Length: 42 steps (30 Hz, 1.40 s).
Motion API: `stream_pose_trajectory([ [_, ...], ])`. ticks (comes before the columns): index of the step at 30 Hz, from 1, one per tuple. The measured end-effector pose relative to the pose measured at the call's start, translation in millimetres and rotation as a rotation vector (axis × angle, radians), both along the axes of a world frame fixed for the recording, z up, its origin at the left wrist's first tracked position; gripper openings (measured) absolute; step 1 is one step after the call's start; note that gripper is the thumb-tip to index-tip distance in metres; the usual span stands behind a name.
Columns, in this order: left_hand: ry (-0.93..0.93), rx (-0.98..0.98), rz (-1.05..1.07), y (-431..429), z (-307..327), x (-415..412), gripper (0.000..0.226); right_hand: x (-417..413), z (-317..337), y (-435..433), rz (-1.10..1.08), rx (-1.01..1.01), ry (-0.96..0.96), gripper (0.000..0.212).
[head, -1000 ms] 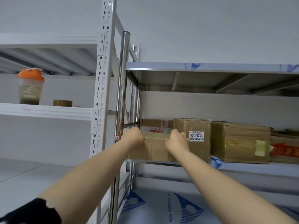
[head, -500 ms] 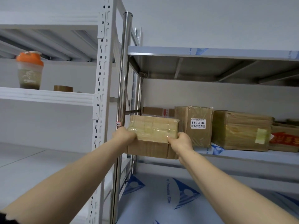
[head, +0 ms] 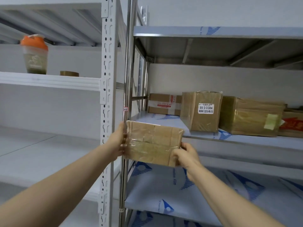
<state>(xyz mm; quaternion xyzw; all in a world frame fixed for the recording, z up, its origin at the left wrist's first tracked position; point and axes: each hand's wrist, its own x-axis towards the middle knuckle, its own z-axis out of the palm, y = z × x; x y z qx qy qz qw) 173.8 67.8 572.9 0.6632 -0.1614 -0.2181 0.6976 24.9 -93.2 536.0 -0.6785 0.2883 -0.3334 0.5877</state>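
Two-handed hold on the taped box, just off the shelf's front-left corner.
The left hand clasps its left end beside the steel post; the right hand pinches its lower right corner. Best carry it level, clear of that post, weight shared evenly.

Brown taped box, orange-lidded shaker, white label, blue-printed shelf film

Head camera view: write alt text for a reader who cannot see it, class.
A person holds a taped cardboard box in front of a steel shelf, left hand on its left side, right hand gripping its lower right corner. More boxes stand on that shelf.
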Motion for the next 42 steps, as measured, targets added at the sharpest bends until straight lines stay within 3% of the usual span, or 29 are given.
stream_pose_trajectory([
  [3, 0.009, 0.044, 0.029, 19.7, -24.9, 5.7, 0.084, -8.6, -32.4, 12.3, 0.034, 0.175, -0.073, 0.010],
  [5, 0.024, 0.077, 0.065, 37.9, -44.6, 4.0, 0.085, -14.0, -50.4, 26.5, 0.078, 0.290, -0.107, 0.020],
  [8, 0.026, 0.137, 0.123, 70.7, -74.5, -5.1, 0.066, -13.5, -74.9, 53.3, 0.174, 0.397, -0.095, 0.033],
  [12, 0.100, 0.225, 0.167, 119.0, -108.0, -13.8, 0.039, -3.4, -104.4, 90.0, 0.245, 0.409, 0.022, 0.042],
  [17, 0.185, 0.234, 0.253, 184.7, -135.0, -9.3, 0.019, 17.4, -124.5, 140.2, 0.316, 0.430, 0.144, 0.023],
  [25, 0.222, 0.166, 0.538, 319.4, -167.8, 8.2, 0.019, 93.1, -149.9, 259.0, 0.556, 0.297, 0.259, 0.011],
  [32, 0.326, 0.109, 0.833, 503.9, -191.6, 8.4, 0.006, 166.8, -174.5, 432.5, 0.941, 0.148, 0.362, 0.044],
  [36, 0.377, 0.077, 0.997, 609.6, -208.5, 1.7, 0.013, 194.8, -191.6, 535.5, 1.176, 0.079, 0.464, 0.089],
  [40, 0.421, 0.068, 1.100, 691.6, -226.1, -9.2, 0.011, 207.7, -206.3, 617.3, 1.364, -0.208, 0.521, 0.117],
  [42, 0.453, 0.063, 1.139, 723.6, -234.9, -12.4, 0.023, 213.6, -213.8, 650.1, 1.403, -0.344, 0.525, 0.113],
])
